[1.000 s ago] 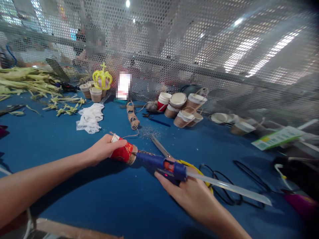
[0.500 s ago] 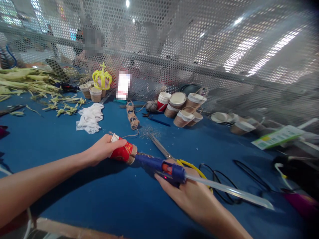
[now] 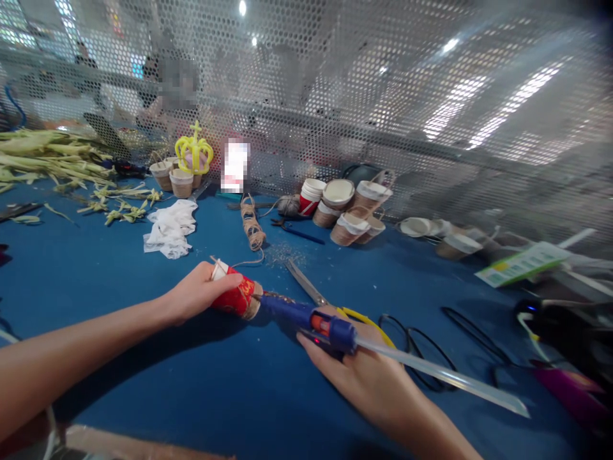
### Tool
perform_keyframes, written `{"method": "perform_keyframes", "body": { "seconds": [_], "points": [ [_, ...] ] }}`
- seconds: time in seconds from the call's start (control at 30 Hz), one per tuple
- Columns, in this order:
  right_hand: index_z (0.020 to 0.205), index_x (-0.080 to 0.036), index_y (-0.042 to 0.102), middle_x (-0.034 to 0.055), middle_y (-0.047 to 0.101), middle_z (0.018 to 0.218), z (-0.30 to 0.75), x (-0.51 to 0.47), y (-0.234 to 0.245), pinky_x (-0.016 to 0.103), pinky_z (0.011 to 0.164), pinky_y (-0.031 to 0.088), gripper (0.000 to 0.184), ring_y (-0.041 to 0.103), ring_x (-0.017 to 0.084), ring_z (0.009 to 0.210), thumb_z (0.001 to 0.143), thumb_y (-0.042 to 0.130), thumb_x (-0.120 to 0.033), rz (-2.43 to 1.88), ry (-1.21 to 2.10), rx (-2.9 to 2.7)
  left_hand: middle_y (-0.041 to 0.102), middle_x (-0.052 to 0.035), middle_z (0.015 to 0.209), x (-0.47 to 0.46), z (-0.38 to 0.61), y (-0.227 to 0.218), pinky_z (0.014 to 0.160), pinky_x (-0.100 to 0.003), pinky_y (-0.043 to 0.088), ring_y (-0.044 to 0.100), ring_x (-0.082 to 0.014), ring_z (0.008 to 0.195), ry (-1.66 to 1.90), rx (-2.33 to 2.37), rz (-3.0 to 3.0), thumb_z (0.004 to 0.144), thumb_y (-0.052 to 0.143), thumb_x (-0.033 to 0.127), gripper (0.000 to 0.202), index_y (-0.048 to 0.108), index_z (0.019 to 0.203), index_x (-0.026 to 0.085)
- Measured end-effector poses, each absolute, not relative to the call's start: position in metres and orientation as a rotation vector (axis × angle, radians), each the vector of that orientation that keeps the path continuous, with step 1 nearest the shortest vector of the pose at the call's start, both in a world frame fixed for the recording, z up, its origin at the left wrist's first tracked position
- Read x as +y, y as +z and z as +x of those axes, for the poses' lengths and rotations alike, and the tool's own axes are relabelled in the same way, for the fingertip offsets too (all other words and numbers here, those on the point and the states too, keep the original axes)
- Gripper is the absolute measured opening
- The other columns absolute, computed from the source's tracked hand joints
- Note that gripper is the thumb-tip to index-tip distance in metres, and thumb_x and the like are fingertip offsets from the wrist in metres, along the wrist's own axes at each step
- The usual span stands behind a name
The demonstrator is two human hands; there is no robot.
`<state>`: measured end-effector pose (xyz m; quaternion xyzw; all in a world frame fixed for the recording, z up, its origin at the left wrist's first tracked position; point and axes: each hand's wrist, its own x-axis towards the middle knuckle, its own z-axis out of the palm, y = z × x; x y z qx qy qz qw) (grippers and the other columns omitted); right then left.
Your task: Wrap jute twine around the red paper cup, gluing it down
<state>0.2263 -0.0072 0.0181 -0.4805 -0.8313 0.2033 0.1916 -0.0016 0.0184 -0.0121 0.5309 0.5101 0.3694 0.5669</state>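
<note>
My left hand (image 3: pixel 196 292) is closed round a red paper cup (image 3: pixel 235 296) lying on its side on the blue table (image 3: pixel 201 390); jute twine is wrapped round the cup's bottom end. My right hand (image 3: pixel 368 377) grips a blue glue gun (image 3: pixel 311 317) whose nozzle touches the twine band on the cup. A clear glue stick (image 3: pixel 445 377) sticks out of the gun's back toward the right.
Scissors with yellow handles (image 3: pixel 316 295) lie just behind the gun. A twine spool (image 3: pixel 252 223), a white cloth (image 3: pixel 170 229), twine-wrapped cups (image 3: pixel 352 211), a yellow crown (image 3: pixel 193 152), green leaf strips (image 3: pixel 52 160) and black cables (image 3: pixel 431 345) lie on the table. A perforated metal screen (image 3: pixel 383 96) closes the far side.
Both hands keep their grips. The glue gun's nozzle stays at the cup's twine band; the view has shifted slightly.
</note>
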Motion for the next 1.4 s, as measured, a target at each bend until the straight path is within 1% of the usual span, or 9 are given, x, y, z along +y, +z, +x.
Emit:
{"method": "perform_keyframes", "body": {
  "seconds": [0.2,0.3,0.43,0.6,0.73,0.93,1.07,1.17,1.4],
  "points": [
    [0.081,-0.019,0.056,0.0025,0.064,0.076,0.226,-0.005,0.018,0.024,0.057,0.044,0.012,0.059,0.016,0.069,0.081,0.047,-0.027,-1.361,0.582,-2.326,0.048,0.0034,0.048,0.018,-0.002,-0.013,0.045,-0.021,0.024,0.036,-0.0089,0.045,0.867,1.237,1.306,0.071,0.052,0.038,0.029,0.057,0.057,0.012],
    [0.079,-0.019,0.057,0.0018,0.064,0.075,0.224,-0.003,0.021,0.025,0.060,0.044,0.014,0.058,0.016,0.067,0.080,0.047,-0.029,-1.367,0.561,-2.329,0.047,0.0040,0.049,0.018,-0.002,-0.015,0.045,-0.021,0.024,0.035,-0.0087,0.046,0.864,1.221,1.310,0.071,0.052,0.038,0.029,0.058,0.060,0.012],
    [0.067,-0.020,0.054,0.0002,0.062,0.063,0.221,-0.002,0.026,0.023,0.054,0.044,0.015,0.057,0.014,0.060,0.077,0.048,-0.029,-1.429,0.534,-2.309,0.047,0.0043,0.049,0.017,-0.002,-0.015,0.045,-0.020,0.024,0.034,-0.0083,0.046,0.864,1.223,1.315,0.072,0.053,0.037,0.028,0.058,0.060,0.012],
    [0.064,-0.022,0.055,-0.0037,0.054,0.047,0.224,-0.005,0.028,0.022,0.043,0.040,0.013,0.055,0.014,0.050,0.074,0.051,-0.030,-1.454,0.615,-2.318,0.056,0.0007,0.055,0.017,-0.002,-0.014,0.047,-0.021,0.029,0.041,-0.0097,0.049,0.852,1.166,1.309,0.073,0.050,0.036,0.028,0.061,0.062,0.012],
    [0.063,-0.022,0.055,-0.0053,0.049,0.039,0.226,-0.006,0.026,0.022,0.037,0.036,0.018,0.049,0.011,0.039,0.076,0.050,-0.033,-1.490,0.653,-2.284,0.051,0.0020,0.052,0.017,-0.003,-0.014,0.045,-0.020,0.027,0.036,-0.0088,0.047,0.847,1.166,1.401,0.075,0.050,0.038,0.032,0.060,0.061,0.012],
    [0.062,-0.020,0.053,-0.0048,0.049,0.039,0.223,-0.003,0.029,0.021,0.036,0.037,0.020,0.047,0.010,0.036,0.076,0.049,-0.034,-1.604,0.784,-2.159,0.038,0.0041,0.049,0.016,-0.006,-0.018,0.044,-0.020,0.023,0.028,-0.0080,0.047,0.831,1.164,1.513,0.077,0.047,0.042,0.037,0.052,0.054,0.013],
    [0.060,-0.019,0.050,-0.0051,0.049,0.040,0.222,-0.005,0.037,0.019,0.034,0.036,0.020,0.046,0.009,0.036,0.074,0.051,-0.032,-1.631,0.951,-2.090,0.040,0.0024,0.053,0.015,-0.007,-0.019,0.045,-0.021,0.024,0.029,-0.0088,0.049,0.801,1.132,1.526,0.078,0.045,0.042,0.037,0.054,0.059,0.012],
    [0.057,-0.019,0.049,-0.0046,0.049,0.040,0.222,-0.004,0.040,0.018,0.035,0.036,0.021,0.047,0.009,0.036,0.073,0.052,-0.032,-1.636,0.987,-2.102,0.040,0.0024,0.053,0.013,-0.007,-0.018,0.044,-0.021,0.022,0.028,-0.0088,0.050,0.793,1.127,1.536,0.079,0.045,0.042,0.036,0.055,0.061,0.012],
    [0.055,-0.019,0.048,-0.0041,0.050,0.040,0.223,0.004,0.037,0.019,0.039,0.041,0.025,0.049,0.009,0.037,0.074,0.051,-0.035,-1.598,1.001,-2.081,0.031,0.0050,0.050,0.013,-0.008,-0.014,0.042,-0.020,0.020,0.023,-0.0078,0.048,0.775,1.146,1.627,0.079,0.044,0.038,0.035,0.042,0.052,0.016]
  ]
}}
